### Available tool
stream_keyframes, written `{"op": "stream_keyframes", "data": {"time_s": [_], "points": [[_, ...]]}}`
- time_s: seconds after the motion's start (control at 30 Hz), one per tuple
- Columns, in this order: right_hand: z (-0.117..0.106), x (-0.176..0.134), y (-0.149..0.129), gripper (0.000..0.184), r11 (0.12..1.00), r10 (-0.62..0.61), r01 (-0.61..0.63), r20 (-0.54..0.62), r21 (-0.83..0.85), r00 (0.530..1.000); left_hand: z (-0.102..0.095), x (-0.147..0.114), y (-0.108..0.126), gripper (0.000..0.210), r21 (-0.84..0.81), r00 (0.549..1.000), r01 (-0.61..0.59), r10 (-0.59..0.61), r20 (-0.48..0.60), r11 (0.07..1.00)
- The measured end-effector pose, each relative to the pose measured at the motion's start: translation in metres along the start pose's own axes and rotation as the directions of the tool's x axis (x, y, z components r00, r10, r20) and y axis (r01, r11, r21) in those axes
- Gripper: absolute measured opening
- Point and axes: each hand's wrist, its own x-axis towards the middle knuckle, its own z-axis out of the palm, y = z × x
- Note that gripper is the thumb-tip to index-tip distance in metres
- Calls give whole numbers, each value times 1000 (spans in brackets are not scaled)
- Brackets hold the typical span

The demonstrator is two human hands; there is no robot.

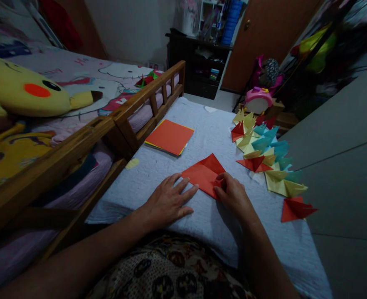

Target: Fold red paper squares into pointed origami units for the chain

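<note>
A sheet of red origami paper (200,174), partly folded, lies on the cloth-covered table in front of me. My left hand (171,199) rests flat with its fingers spread, fingertips touching the paper's near left edge. At the paper's right corner, my right hand (233,193) pinches the edge between thumb and fingers. Beyond it to the left sits a stack of square paper (171,137) with an orange-red sheet on top and yellow edges showing below. Folded paper cranes (256,143) in yellow, teal and red stand in rows along the table's right side.
The table's pale cloth (202,118) reaches a wooden bed rail (149,99) on the left. Behind that rail a yellow plush toy (24,89) lies on the bed. A grey panel (348,166) borders the right side. A dark cabinet (198,68) stands at the back.
</note>
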Motion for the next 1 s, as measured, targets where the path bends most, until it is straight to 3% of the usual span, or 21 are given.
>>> {"op": "stream_keyframes", "data": {"time_s": [0.3, 0.43, 0.67, 0.83, 1.0], "points": [[-2, 1, 0, 20, 1000, 24, -25, 45, 18, 999, -3, 4, -1, 61, 12, 997, -73, 73, 15, 997], [-4, -2, 3, 3, 999, -39, 39, 75, 2, 996, 4, 3, -2, 56, -32, 994, -113, 113, -16, 993], [-3, -9, 10, 6, 985, -174, 173, 64, 16, 983, 5, 5, -3, 57, -67, 991, -130, 128, -28, 989], [-2, -10, 5, 15, 992, -98, 97, 2, 81, 995, 5, 6, -6, 59, -75, 986, -162, 158, -57, 984], [2, -9, -2, 22, 998, 28, -33, -107, -47, 994, 6, 12, -9, 66, -77, 982, -183, 180, -55, 980]]}}
